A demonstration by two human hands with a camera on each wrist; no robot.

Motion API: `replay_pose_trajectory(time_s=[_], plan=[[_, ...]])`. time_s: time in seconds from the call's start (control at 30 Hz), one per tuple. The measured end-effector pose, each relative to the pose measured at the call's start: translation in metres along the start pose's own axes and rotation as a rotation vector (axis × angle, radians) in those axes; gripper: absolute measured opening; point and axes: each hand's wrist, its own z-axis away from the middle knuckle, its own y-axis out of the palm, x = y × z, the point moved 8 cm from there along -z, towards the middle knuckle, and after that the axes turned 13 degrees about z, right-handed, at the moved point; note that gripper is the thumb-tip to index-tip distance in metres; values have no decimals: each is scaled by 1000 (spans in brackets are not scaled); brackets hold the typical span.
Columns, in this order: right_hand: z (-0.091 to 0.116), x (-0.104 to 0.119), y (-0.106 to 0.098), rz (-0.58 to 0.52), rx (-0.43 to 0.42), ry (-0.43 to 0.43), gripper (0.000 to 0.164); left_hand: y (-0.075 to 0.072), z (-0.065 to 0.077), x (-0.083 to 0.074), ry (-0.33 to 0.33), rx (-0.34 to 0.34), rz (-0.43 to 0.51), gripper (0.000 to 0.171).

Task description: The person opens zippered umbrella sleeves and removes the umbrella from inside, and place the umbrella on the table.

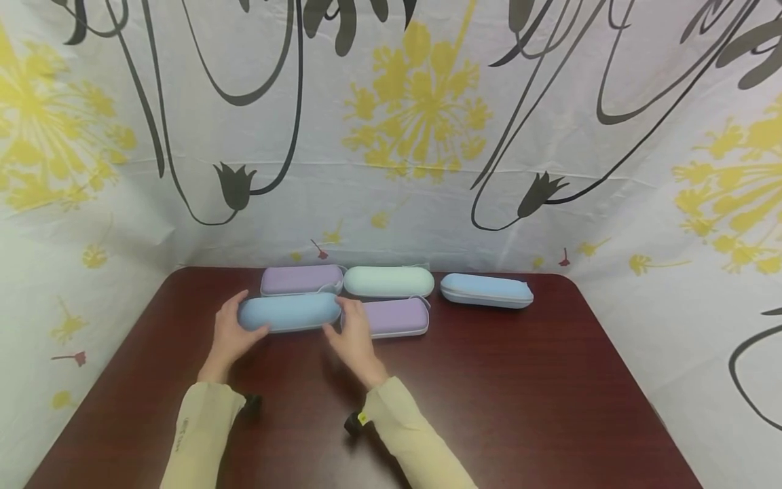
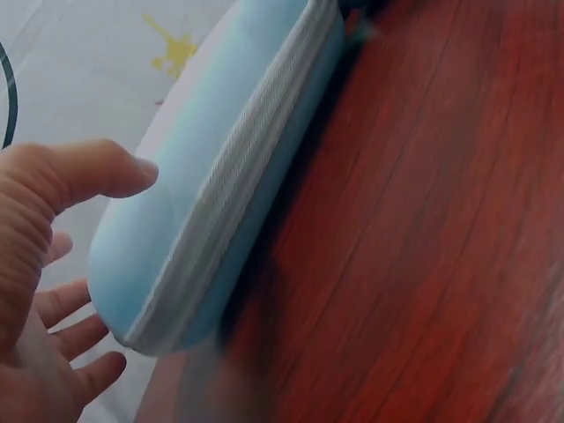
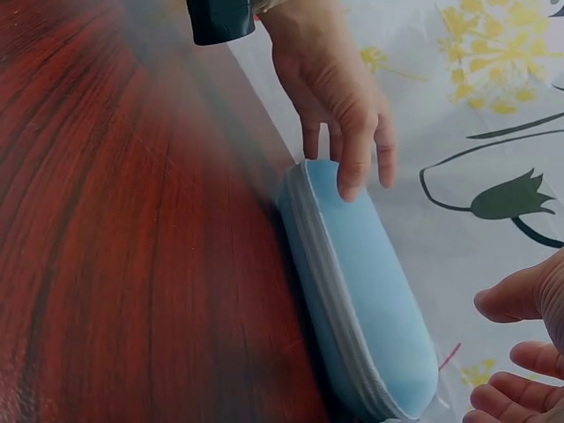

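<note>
A blue zippered hard case (image 1: 287,313) lies on the table between both hands, a pale zip running along its side. At its left end is my left hand (image 1: 231,331); in the left wrist view the thumb of the left hand (image 2: 31,211) rests on or just over the blue case (image 2: 181,203), and the other fingers spread loosely past its end. My right hand (image 1: 356,336) is by the right end. The right wrist view shows the right hand (image 3: 545,361) with parted fingers, a gap between them and the blue case (image 3: 370,264).
Behind lie a purple case (image 1: 302,280) and a mint case (image 1: 389,281). A second purple case (image 1: 397,317) sits beside the right hand, and another blue case (image 1: 487,291) lies farther right. The dark red table (image 1: 513,401) ends at a patterned cloth (image 1: 391,204).
</note>
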Motion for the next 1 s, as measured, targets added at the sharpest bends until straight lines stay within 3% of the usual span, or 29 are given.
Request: replay_pose_trajectory(time_s=[0.13, 0.23, 0.4, 0.73, 1.0], plan=[[0, -3, 2, -18, 21, 21, 49, 0, -1, 6, -18, 45, 19, 79], [0, -5, 2, -20, 11, 23, 47, -1, -2, 8, 8, 69, 18, 76], [-1, -8, 0, -34, -5, 20, 45, -1, -4, 11, 72, 115, -34, 72], [0, -14, -3, -39, -27, 14, 41, 0, -12, 11, 81, 225, -162, 74], [-1, -14, -6, -38, -20, 12, 39, 2, -15, 11, 82, 239, -170, 74]])
